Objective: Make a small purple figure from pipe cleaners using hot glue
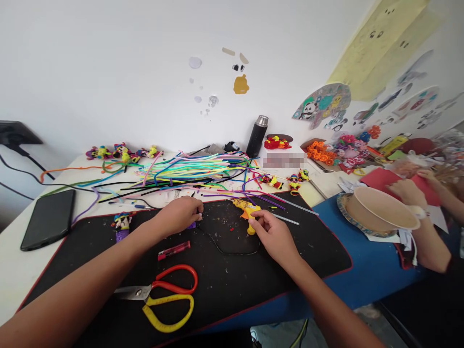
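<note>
My left hand (181, 213) is closed, fingertips pinched around a small purple piece (192, 225) that the fingers mostly hide. My right hand (272, 235) grips the handle of a yellow hot glue gun (250, 216), whose nozzle points left over the black mat (290, 251). A thin black cord (221, 250) curves across the mat between the hands. Below my left hand lie a red box cutter (174, 251) and open scissors (170, 295) with one red and one yellow handle loop. A small doll figure (122, 227) with a purple base lies left of my left forearm.
Behind the mat lies a heap of colourful pipe cleaners (192, 169). A black thermos (257, 137) stands by the wall; a phone (49, 220) lies left. Clear glue sticks (286, 220) are near my right hand. Another person's arm (427, 241) and a beige bowl (384, 208) are right.
</note>
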The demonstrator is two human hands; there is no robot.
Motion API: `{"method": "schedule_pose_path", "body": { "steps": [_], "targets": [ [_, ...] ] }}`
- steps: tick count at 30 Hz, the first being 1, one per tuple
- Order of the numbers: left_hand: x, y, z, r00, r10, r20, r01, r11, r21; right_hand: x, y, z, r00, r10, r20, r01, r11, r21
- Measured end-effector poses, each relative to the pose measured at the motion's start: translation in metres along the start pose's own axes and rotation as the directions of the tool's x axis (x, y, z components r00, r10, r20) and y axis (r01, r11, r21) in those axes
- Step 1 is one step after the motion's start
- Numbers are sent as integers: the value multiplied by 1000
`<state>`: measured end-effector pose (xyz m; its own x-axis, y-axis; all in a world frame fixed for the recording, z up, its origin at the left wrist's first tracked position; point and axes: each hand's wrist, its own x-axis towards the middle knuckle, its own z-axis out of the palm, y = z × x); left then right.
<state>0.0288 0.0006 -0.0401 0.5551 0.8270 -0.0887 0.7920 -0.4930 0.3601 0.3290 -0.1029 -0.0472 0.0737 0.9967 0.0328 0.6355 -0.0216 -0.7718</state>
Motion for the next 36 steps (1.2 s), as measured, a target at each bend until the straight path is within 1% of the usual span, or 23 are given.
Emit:
{"method": "schedule_pose_path", "body": {
  "steps": [3, 5, 7, 8, 9, 10, 12, 13, 14, 16, 18, 20, 23, 27, 29, 32, 34, 36],
  "targets": [
    [3, -1, 1, 1000, -18, -9, 18, 999, -31, -1, -4, 0, 999, 16, 37, -9, 987, -162],
    [3, 0, -1, 1000, -23, -16, 21, 996, -85, 1, -8, 0, 998, 38, 53, -24, 972, -235],
    [1, 2, -4, 999, -37, -27, 31, 975, -221, 3, -11, 1, 997, 56, 61, -37, 957, -289],
    [-1, 3, -6, 999, -46, -28, 34, 944, -329, 5, -12, 2, 996, 62, 64, -39, 950, -311],
    [-2, 5, -9, 998, -57, -23, 41, 890, -454, 6, -12, 2, 995, 67, 67, -41, 943, -330],
    [-5, 8, -12, 998, -68, -12, 48, 810, -584, 8, -13, 3, 995, 72, 72, -43, 938, -345],
    [-10, 14, -18, 996, -87, 17, 66, 594, -802, 10, -15, 3, 993, 88, 81, -52, 928, -368],
    [-12, 17, -21, 995, -102, 24, 71, 487, -871, 10, -15, 4, 992, 99, 83, -61, 925, -376],
    [-15, 21, -24, 993, -111, 33, 75, 393, -916, 11, -16, 4, 991, 109, 84, -69, 922, -380],
    [-19, 27, -27, 991, -123, 56, 85, 247, -965, 12, -16, 5, 989, 121, 79, -82, 920, -383],
    [-21, 31, -28, 989, -125, 80, 98, 146, -984, 12, -15, 7, 990, 122, 64, -89, 920, -382],
    [-23, 33, -27, 988, -125, 90, 101, 88, -991, 13, -13, 10, 992, 115, 43, -91, 922, -377],
    [-24, 35, -24, 989, -122, 84, 93, 66, -993, 15, -10, 12, 994, 111, 12, -100, 928, -359],
    [-25, 42, -23, 988, -110, 112, 122, 93, -988, 17, -2, 14, 993, 121, -12, -119, 953, -277],
    [-24, 48, -22, 988, -82, 131, 140, 127, -982, 17, 5, 14, 993, 115, -35, -119, 978, -168],
    [-19, 60, -18, 988, -44, 148, 154, 188, -970, 15, 13, 17, 992, 90, -90, -83, 994, 69],
    [-14, 69, -11, 984, -42, 173, 178, 200, -964, 13, 13, 19, 991, 71, -114, -43, 972, 230],
    [-9, 78, -3, 979, -57, 198, 205, 182, -962, 10, 6, 21, 991, 42, -123, 3, 937, 349]
  ]
}}
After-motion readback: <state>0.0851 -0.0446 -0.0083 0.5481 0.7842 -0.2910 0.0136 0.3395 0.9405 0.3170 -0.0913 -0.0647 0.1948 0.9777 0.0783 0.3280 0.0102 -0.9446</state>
